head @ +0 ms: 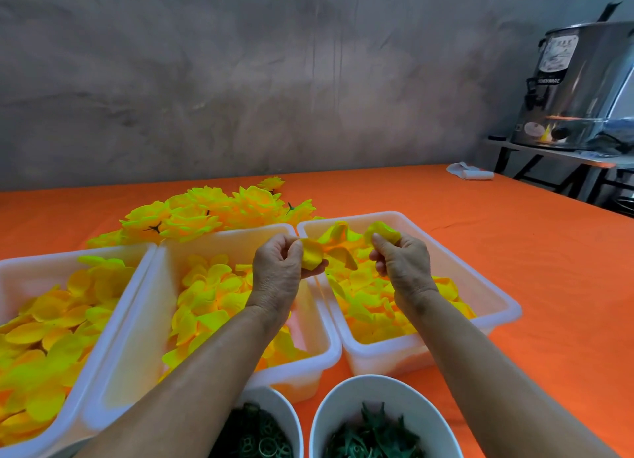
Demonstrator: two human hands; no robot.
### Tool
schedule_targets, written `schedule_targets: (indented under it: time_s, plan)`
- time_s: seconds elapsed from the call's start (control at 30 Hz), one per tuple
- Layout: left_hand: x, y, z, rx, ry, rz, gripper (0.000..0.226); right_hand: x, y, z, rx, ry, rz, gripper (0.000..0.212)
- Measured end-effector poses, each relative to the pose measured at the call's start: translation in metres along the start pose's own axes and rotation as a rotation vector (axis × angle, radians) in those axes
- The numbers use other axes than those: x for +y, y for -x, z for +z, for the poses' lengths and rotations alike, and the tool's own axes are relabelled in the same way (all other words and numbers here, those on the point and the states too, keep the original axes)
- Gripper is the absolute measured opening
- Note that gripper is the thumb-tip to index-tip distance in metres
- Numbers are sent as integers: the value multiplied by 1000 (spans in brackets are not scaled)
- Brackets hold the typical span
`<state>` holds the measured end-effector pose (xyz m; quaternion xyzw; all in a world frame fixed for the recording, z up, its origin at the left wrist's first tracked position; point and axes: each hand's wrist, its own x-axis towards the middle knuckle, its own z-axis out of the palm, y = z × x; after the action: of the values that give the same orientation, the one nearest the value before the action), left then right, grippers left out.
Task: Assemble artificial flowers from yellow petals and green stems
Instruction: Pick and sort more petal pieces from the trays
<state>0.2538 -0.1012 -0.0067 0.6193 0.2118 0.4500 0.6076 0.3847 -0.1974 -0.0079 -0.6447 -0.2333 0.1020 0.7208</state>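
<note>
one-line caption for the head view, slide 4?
Left hand and right hand each pinch a yellow petal above the right bin.

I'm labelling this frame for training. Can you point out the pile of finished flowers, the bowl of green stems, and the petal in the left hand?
pile of finished flowers (206, 214): head view, on a central bloom.
bowl of green stems (346, 399): head view, on its white inner wall.
petal in the left hand (311, 253): head view, on its yellow face.

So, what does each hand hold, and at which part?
The left hand pinches a yellow petal at its left edge. The right hand pinches another yellow petal at its lower edge.
</note>
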Motion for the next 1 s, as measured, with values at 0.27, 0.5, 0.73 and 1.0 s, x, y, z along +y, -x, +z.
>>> schedule_targets:
  time_s: [0.27,0.5,0.73,1.0]
  plan:
    - [-5,3,3,-122,-102,34,11,0,-2,0,159,186,-79,33]
    - [-7,3,-2,-184,-213,71,27,-7,13,6,-301,-79,-65,5]
    - [-7,4,-3,-122,-237,99,6,-9,17,5,-427,-112,-82,17]
    - [-7,3,0,-116,-354,198,14,-4,15,9,-302,73,-255,25]
